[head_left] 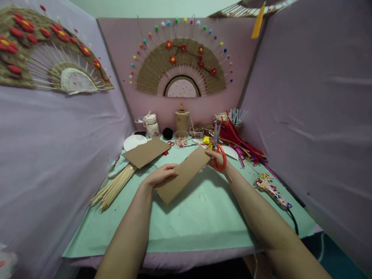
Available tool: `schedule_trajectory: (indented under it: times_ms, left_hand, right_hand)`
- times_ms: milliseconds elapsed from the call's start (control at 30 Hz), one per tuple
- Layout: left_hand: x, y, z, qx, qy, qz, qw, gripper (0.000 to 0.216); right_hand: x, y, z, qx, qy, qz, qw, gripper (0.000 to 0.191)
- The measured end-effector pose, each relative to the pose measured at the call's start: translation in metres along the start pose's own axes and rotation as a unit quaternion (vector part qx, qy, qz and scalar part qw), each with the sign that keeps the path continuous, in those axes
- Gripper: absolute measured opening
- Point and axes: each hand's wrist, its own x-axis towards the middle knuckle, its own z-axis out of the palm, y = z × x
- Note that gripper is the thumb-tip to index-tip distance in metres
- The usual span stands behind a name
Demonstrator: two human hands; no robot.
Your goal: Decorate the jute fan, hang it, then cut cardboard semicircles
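Observation:
A rectangular piece of brown cardboard (184, 174) is held up at a slant over the green tabletop. My left hand (163, 175) grips its left edge, thumb on top. At the upper right corner of the piece, my right hand (214, 158) pinches it while also carrying orange-handled scissors (221, 158). The scissor blades point up and away from me, and the fingers partly hide the handles. Beyond my left hand lies a second sheet of cardboard (147, 152), its lower edge over a bundle of thin wooden sticks (116, 188).
Twine spool (182, 121), white bottle (151, 124), black yarn ball (167, 133) and a clear tub (181, 138) stand along the back. Red pipe cleaners (236, 137) lie at the back right. A patterned glue gun (273, 192) with a black cord rests at right. Decorated fans (181, 66) hang on the walls.

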Motion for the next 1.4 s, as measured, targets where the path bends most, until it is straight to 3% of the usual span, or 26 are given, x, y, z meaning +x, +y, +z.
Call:
schedule_trajectory:
  times_ms: [100,233,300,367,433,500,633,733,867,1000,1100,1233,1300,1400]
  left_hand:
    - [-0.001,0.001,-0.008,-0.100,0.018,-0.005,0.995,0.022]
    - [-0.001,0.010,-0.013,-0.287,0.090,0.028,0.953,0.024]
    - [0.000,0.012,-0.007,-0.296,0.095,0.055,0.949,0.022]
    - [0.003,0.011,0.007,-0.256,0.055,0.067,0.963,0.026]
    - [0.007,0.008,0.026,-0.218,0.015,0.059,0.974,0.033]
    - [0.011,0.005,0.043,-0.230,0.027,0.068,0.971,0.033]
    - [0.017,0.003,0.054,-0.345,0.123,0.095,0.926,0.023]
    - [0.020,0.005,0.042,-0.417,0.209,0.099,0.879,0.019]
    - [0.022,0.009,0.026,-0.445,0.275,0.138,0.841,0.011]
    - [0.019,0.016,0.016,-0.486,0.320,0.258,0.771,0.017]
    - [0.013,0.021,0.012,-0.505,0.327,0.307,0.737,0.015]
    - [0.008,0.026,0.023,-0.500,0.315,0.321,0.740,0.012]
    - [0.008,0.025,0.034,-0.492,0.309,0.318,0.750,0.012]
    - [0.008,0.021,0.050,-0.481,0.299,0.299,0.768,0.013]
  right_hand:
    - [-0.001,-0.001,0.003,-0.003,0.010,-0.024,1.000,0.033]
    - [0.005,-0.003,0.002,0.021,0.073,-0.105,0.992,0.034]
    - [0.009,-0.002,0.002,0.034,0.115,-0.156,0.980,0.036]
    - [0.011,0.001,0.002,0.040,0.149,-0.194,0.969,0.038]
    - [0.012,0.007,0.006,0.038,0.165,-0.209,0.963,0.040]
    - [0.010,0.013,0.010,0.028,0.168,-0.214,0.962,0.039]
    - [0.004,0.023,0.019,-0.004,0.168,-0.219,0.961,0.037]
    - [0.003,0.021,0.019,-0.028,0.176,-0.214,0.960,0.038]
    - [0.008,0.015,0.013,-0.059,0.175,-0.173,0.967,0.034]
    - [0.004,0.016,0.012,-0.113,0.127,-0.077,0.982,0.038]
    - [-0.015,0.021,0.027,-0.214,0.011,-0.008,0.977,0.039]
    - [-0.046,0.025,0.061,-0.365,-0.170,0.023,0.915,0.044]
    - [-0.056,0.025,0.076,-0.387,-0.201,0.013,0.900,0.045]
    - [-0.061,0.027,0.087,-0.390,-0.186,-0.010,0.902,0.045]
